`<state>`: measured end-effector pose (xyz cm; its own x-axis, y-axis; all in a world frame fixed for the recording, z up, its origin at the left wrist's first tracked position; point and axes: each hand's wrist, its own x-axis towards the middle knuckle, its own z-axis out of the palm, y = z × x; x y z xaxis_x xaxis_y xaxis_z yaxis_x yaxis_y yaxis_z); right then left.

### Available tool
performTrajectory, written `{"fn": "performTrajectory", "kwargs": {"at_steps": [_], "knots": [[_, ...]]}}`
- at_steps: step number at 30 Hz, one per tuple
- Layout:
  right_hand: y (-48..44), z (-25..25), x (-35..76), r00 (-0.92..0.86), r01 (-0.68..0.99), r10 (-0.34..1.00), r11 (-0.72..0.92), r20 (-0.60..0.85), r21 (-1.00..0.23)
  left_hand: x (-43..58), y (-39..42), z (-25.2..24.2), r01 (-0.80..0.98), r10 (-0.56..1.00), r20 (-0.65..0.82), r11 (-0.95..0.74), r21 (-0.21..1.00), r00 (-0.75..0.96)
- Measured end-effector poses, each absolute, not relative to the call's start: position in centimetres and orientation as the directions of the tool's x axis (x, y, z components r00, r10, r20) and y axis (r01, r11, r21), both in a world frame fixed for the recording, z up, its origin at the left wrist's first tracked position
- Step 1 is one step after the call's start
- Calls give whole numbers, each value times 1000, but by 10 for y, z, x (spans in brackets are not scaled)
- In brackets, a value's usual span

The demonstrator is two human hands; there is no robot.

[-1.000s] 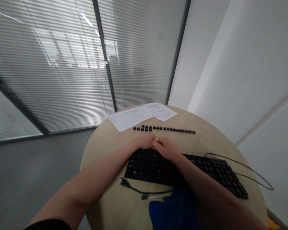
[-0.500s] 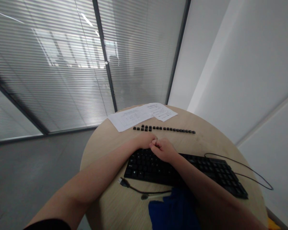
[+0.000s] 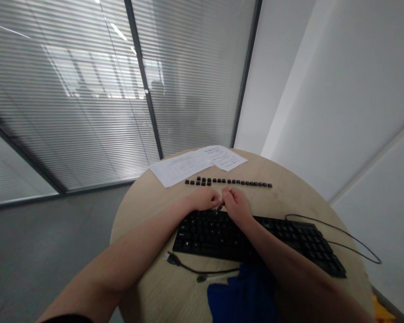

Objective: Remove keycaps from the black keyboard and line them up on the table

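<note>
A black keyboard (image 3: 208, 233) lies across the table, its rear edge partly under my hands. My left hand (image 3: 204, 198) is closed at the rear left of the keyboard, with its fingertips curled in and mostly hidden. Close beside it, my right hand (image 3: 236, 206) is pinched shut. A small, thin dark piece (image 3: 221, 207) shows below the right fingertips, between the two hands; its kind is too small to tell. Just beyond the hands, several loose black keycaps (image 3: 234, 181) stand in a line, doubled up at its left end.
Printed paper sheets (image 3: 185, 167) lie at the far side of the round wooden table (image 3: 138, 215). In front of the keyboard are a USB plug (image 3: 172, 258) on its cable, a small brush-like item (image 3: 201, 278) and a blue cloth (image 3: 239, 298). A black cable (image 3: 343, 232) loops past the right edge.
My hands have parted slightly: the right hand has shifted right and tilted its fingers up. A small dark piece now shows between them. The view has shifted a little.
</note>
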<state>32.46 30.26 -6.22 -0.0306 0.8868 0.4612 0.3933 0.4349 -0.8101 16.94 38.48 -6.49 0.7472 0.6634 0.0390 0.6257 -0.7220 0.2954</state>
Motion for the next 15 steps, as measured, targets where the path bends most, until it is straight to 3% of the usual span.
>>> {"fn": "performTrajectory", "kwargs": {"at_steps": [2,7,12,15], "knots": [[306,-62,328,76,345,900,379,429,-858,169,384,-64,608,640,47,-747,268,767],[310,-62,329,71,354,900,381,430,-854,168,386,-62,581,619,50,-760,290,784],[311,-60,329,135,390,894,349,428,-852,161,390,-46,516,673,97,-644,565,734],[314,-61,330,200,385,889,315,412,-867,157,388,-33,435,680,36,-507,744,732]]}}
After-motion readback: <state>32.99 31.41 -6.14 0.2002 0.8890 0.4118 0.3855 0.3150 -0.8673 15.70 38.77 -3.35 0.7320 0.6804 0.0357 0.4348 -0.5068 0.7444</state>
